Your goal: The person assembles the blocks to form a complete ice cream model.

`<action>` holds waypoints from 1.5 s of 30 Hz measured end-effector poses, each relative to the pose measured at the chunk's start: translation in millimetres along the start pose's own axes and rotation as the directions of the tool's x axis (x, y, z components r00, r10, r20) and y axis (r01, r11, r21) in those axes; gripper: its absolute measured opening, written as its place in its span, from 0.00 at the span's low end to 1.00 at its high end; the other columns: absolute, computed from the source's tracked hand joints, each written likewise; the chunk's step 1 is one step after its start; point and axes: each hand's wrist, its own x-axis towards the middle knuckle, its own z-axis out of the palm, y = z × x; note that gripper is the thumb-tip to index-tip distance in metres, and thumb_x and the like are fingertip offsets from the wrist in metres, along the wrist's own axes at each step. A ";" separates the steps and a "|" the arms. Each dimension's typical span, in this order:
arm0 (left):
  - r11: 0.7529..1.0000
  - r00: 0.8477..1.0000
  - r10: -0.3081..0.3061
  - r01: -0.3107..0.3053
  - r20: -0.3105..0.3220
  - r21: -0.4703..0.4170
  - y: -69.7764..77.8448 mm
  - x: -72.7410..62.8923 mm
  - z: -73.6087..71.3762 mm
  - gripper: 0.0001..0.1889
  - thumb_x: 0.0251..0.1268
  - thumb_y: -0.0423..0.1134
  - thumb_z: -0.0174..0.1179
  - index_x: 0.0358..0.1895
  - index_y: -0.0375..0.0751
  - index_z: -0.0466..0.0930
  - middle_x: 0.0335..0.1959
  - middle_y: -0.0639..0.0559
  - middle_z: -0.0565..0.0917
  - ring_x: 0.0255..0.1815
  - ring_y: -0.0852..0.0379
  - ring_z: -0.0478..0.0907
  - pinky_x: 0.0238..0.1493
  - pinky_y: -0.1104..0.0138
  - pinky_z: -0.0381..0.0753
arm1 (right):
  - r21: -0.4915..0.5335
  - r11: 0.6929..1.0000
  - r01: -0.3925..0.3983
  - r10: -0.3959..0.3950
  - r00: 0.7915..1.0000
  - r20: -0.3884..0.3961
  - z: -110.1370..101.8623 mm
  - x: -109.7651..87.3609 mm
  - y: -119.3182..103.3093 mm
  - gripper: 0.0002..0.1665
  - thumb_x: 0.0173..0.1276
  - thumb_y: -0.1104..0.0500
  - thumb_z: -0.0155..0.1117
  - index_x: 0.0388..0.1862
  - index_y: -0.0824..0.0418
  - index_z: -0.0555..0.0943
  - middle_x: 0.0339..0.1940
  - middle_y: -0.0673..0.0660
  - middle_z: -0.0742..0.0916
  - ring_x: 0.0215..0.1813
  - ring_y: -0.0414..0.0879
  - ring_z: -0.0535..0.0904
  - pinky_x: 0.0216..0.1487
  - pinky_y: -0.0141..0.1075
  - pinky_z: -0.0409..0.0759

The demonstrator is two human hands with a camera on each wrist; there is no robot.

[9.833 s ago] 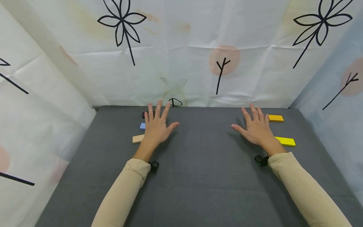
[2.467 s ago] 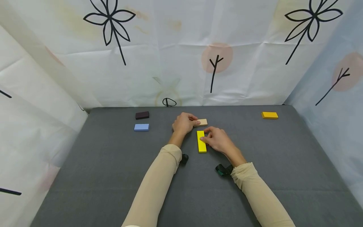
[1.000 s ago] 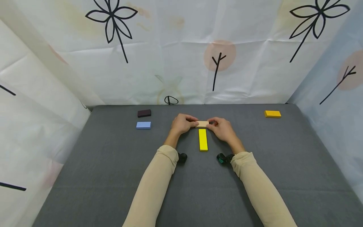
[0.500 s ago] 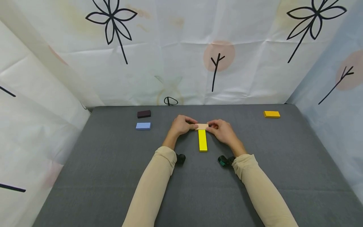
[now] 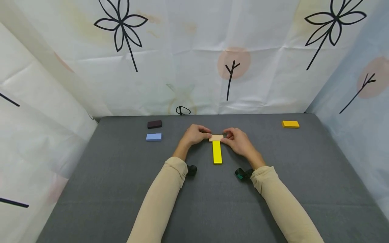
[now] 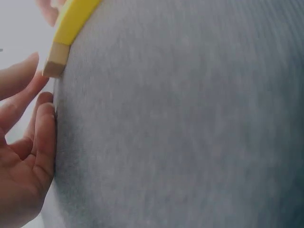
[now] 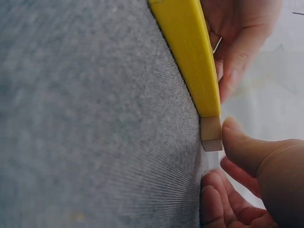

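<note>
A small tan wooden block (image 5: pixel 216 137) lies crosswise on the grey cloth, against the far end of a long yellow block (image 5: pixel 217 152), so the two form a T. At its left end, my left hand (image 5: pixel 194 134) pinches the wooden block between thumb and fingers. My right hand (image 5: pixel 239 141) holds the opposite end, its thumb (image 7: pixel 233 130) against the wood and the other fingers curled behind. Both wrist views show the yellow block (image 6: pixel 76 21) meeting the wooden block (image 7: pixel 211 130). Neither hand touches the yellow block in the head view.
A dark brown block (image 5: pixel 154 124) and a light blue block (image 5: pixel 153 137) lie at the back left of the table (image 5: pixel 194 209). An orange-yellow block (image 5: pixel 290 124) is at the back right. Patterned white cloth (image 5: pixel 194 60) hangs behind and at both sides.
The right hand has gone from the yellow block to the wooden block. Both hands have drawn the wooden block nearer, closing the gap to the yellow one. Earlier, both hands were spread above the table.
</note>
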 end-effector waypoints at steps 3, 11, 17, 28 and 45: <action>0.999 1.000 0.007 -0.006 -0.018 0.033 -0.9 -2.1 -1.3 0.15 0.71 0.45 0.65 0.56 0.47 0.87 0.56 0.47 0.86 0.57 0.46 0.80 0.60 0.53 0.80 | 0.013 1.000 0.006 -0.006 1.000 0.009 -0.2 -4.9 -2.4 0.33 0.75 0.51 0.65 0.72 0.66 0.72 0.62 0.68 0.78 0.57 0.60 0.79 0.60 0.53 0.80; 0.959 0.991 0.120 -0.101 -0.056 0.266 1.1 -12.2 -4.3 0.19 0.74 0.49 0.62 0.63 0.50 0.83 0.59 0.48 0.81 0.59 0.48 0.79 0.61 0.53 0.79 | 0.020 0.995 0.093 -0.095 0.992 0.083 -1.3 -22.8 -6.3 0.42 0.74 0.49 0.66 0.79 0.63 0.63 0.76 0.67 0.68 0.71 0.64 0.72 0.68 0.57 0.76; 0.873 0.970 0.174 -0.071 -0.172 0.483 0.2 -25.3 -15.6 0.24 0.74 0.55 0.61 0.69 0.54 0.78 0.66 0.47 0.75 0.65 0.45 0.72 0.61 0.51 0.79 | -0.034 0.987 0.157 -0.152 0.983 0.105 1.5 -32.3 -7.6 0.48 0.71 0.49 0.69 0.81 0.64 0.59 0.81 0.66 0.63 0.79 0.67 0.60 0.75 0.64 0.64; 0.738 0.935 0.252 -0.019 -0.249 0.675 -24.4 -34.2 -42.9 0.42 0.72 0.72 0.45 0.84 0.65 0.44 0.87 0.49 0.43 0.86 0.36 0.39 0.83 0.40 0.47 | -0.046 0.981 0.187 -0.182 0.979 0.095 4.7 -38.5 -13.5 0.53 0.68 0.50 0.74 0.82 0.64 0.57 0.84 0.63 0.59 0.83 0.64 0.57 0.77 0.61 0.65; 0.778 0.935 0.158 0.079 -0.316 0.623 -59.4 -54.2 -92.4 0.43 0.74 0.69 0.46 0.85 0.61 0.41 0.87 0.46 0.39 0.86 0.32 0.29 0.82 0.36 0.41 | -0.082 0.977 0.199 -0.189 0.975 0.115 7.1 -42.1 -14.8 0.48 0.69 0.49 0.72 0.80 0.63 0.62 0.83 0.62 0.61 0.81 0.68 0.58 0.76 0.66 0.62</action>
